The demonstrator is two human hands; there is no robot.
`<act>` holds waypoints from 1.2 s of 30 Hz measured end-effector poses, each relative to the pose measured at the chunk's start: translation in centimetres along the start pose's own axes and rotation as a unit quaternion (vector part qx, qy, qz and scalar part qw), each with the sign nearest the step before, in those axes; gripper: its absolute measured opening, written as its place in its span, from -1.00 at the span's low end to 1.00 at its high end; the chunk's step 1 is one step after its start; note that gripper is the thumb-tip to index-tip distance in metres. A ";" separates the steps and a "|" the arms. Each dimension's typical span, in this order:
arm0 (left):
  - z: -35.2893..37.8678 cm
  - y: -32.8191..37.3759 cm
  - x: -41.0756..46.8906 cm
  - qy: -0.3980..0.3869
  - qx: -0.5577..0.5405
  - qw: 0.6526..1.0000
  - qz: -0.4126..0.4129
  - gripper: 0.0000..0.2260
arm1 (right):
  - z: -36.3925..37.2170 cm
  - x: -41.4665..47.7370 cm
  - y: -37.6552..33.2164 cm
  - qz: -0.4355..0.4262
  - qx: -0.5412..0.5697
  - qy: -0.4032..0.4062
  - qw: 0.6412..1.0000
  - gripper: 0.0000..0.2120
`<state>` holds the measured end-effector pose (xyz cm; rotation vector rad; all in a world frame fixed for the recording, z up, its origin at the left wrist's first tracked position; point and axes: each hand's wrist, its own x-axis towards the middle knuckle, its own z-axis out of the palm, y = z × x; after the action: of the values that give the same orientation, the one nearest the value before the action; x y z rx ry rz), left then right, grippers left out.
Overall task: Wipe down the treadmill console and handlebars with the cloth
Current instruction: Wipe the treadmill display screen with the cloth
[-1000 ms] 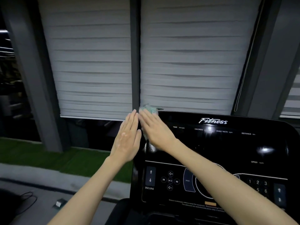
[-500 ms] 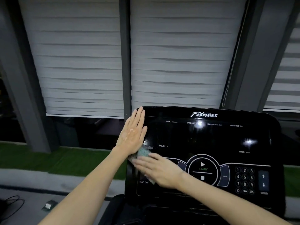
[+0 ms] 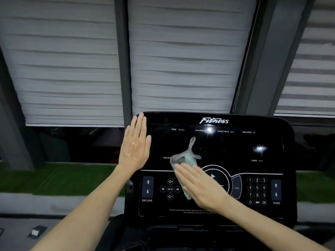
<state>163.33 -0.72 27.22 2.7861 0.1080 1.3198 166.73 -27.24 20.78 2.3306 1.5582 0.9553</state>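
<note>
Head cam, looking down at the glossy black treadmill console. The right hand lies flat with straight fingers, pressing the crumpled pale green textured cloth against the panel's middle, just left of the round start button. Part of the cloth bunches up above the fingertips. The left hand is flat too, fingers together, palm against the console's upper left edge, holding nothing. White pleated blinds hang behind, and a green turf strip runs below them.
</note>
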 end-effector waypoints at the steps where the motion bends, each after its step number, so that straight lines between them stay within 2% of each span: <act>1: 0.0 0.0 0.0 0.001 -0.002 1.000 0.000 -0.48 | 0.5 -1.2 -0.1 -0.032 0.000 -0.019 0.999 -0.49; 4: 0.0 0.0 -0.1 0.002 0.000 1.000 0.002 -0.47 | -0.2 -1.9 2.0 -0.071 -0.013 -0.043 0.996 -0.50; 5: 0.0 0.0 -0.1 0.002 -0.001 1.000 0.002 -0.47 | -0.9 -1.4 3.2 -0.050 -0.018 -0.035 0.998 -0.49; 10: -0.2 0.2 0.0 0.007 -0.004 1.000 0.002 -0.48 | -3.5 0.9 6.9 0.161 -0.006 0.000 0.987 -0.49; 12: -0.3 0.3 -0.1 0.008 -0.002 1.000 0.002 -0.48 | -2.9 0.9 5.1 0.186 0.015 0.013 0.982 -0.49; 16: -0.3 0.3 -0.1 0.008 0.012 1.000 0.004 -0.48 | -0.6 -0.3 -1.4 0.063 0.054 -0.021 0.996 -0.49; 19: -0.3 0.4 -0.2 0.011 0.017 1.000 0.009 -0.48 | 0.2 0.2 -4.1 0.020 0.076 -0.035 0.996 -0.45; 23: -0.4 0.4 -0.3 0.014 0.014 1.000 0.011 -0.48 | 0.1 2.3 -6.3 -0.061 0.103 -0.067 0.991 -0.20; 26: -0.5 0.4 -0.3 0.011 0.011 1.000 0.010 -0.48 | 0.1 4.1 -8.6 -0.112 0.167 -0.081 0.976 -0.13; 30: -0.6 0.4 -0.3 0.008 0.004 1.000 0.010 -0.48 | 1.0 6.1 -13.3 -0.142 0.221 -0.085 0.961 -0.22; 33: -0.8 0.4 -0.3 0.006 0.002 1.000 0.011 -0.48 | 1.4 5.8 -15.8 -0.184 0.201 -0.119 0.955 -0.39; 36: -0.8 0.4 -0.3 0.006 -0.001 1.000 0.015 -0.48 | 1.5 3.8 -15.6 -0.161 0.195 -0.115 0.961 -0.48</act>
<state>162.56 -1.13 27.47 2.7880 0.0661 1.3425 156.67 -16.79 13.75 2.2085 2.0807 0.3111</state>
